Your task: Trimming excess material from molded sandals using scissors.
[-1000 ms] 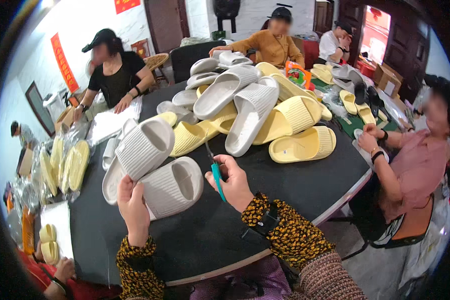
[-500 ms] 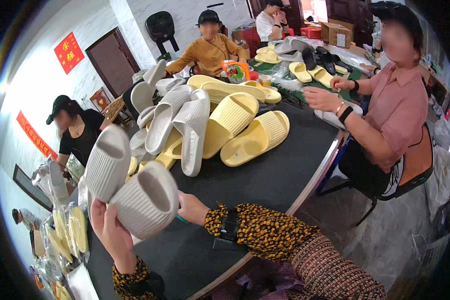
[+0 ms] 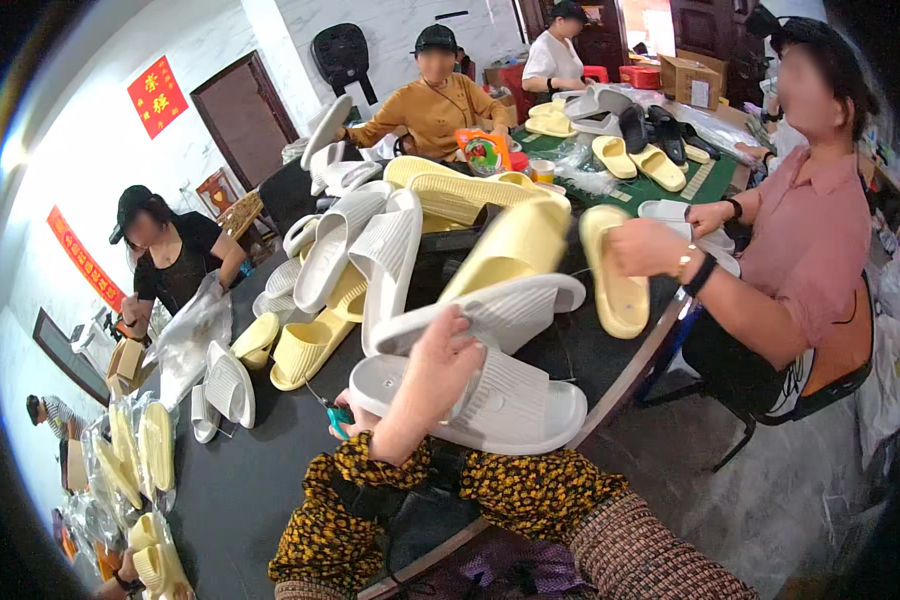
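Observation:
A pair of grey ribbed slippers (image 3: 515, 405) tilts over the table's right edge. My left hand (image 3: 438, 375) is closed on the pair, its fingers over the upper slipper's edge. Mostly hidden behind my left forearm and the lower slipper, my right hand (image 3: 360, 414) is closed on small teal-handled scissors (image 3: 338, 418), whose dark tip points left. Just beyond the grey pair is a blurred yellow slipper (image 3: 515, 250). A co-worker's hand on the right holds another yellow slipper (image 3: 615, 285), with a thin line running between the two.
Grey and yellow slippers (image 3: 345, 245) are heaped on the dark table (image 3: 270, 490). A separate grey pair (image 3: 228, 385) lies at left. Bagged yellow slippers (image 3: 155, 445) line the left edge. One person at left handles a clear bag (image 3: 195, 335); others sit around the far side.
My left hand has swung from left to centre-right, now with a grey pair tilted sideways. The co-worker at right has lifted a yellow slipper off the heap. The scissors have shifted slightly left.

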The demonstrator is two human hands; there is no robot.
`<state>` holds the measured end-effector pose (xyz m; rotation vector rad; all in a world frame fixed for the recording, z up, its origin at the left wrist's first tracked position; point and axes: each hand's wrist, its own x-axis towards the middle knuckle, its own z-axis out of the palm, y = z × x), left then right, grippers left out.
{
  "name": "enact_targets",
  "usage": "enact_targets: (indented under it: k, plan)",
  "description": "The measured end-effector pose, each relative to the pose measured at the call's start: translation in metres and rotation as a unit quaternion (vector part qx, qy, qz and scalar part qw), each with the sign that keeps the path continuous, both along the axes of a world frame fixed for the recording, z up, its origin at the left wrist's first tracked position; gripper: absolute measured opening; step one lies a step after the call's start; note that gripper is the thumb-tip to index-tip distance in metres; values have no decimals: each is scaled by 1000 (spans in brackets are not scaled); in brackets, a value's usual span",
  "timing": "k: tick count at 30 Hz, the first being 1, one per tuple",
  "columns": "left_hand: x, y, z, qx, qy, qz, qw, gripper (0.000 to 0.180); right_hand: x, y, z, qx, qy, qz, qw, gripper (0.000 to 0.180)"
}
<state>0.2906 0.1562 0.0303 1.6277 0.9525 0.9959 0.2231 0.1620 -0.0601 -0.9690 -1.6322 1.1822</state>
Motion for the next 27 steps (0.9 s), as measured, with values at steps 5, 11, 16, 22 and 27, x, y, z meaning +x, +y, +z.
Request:
enact_targets:
  k: [5, 11, 16, 22, 27]
  plan:
    - [-9, -15, -1, 80, 143, -24, 986, 52, -9, -1, 0, 4, -9, 69, 998, 43]
    - [-17, -50, 15, 294, 296, -112, 902, 57, 14, 11, -1, -60, -29, 157, 985, 55]
    - [-31, -68, 24, 325, 439, -120, 829, 55, 12, -2, 17, -82, 6, 226, 971, 51]
    - [-30, -64, 23, 392, 452, -176, 782, 51, 17, -8, 24, -92, -17, 246, 965, 48]
    - [-19, -51, 5, 478, 449, -122, 745, 44, 13, -7, 23, -98, -14, 247, 964, 49]
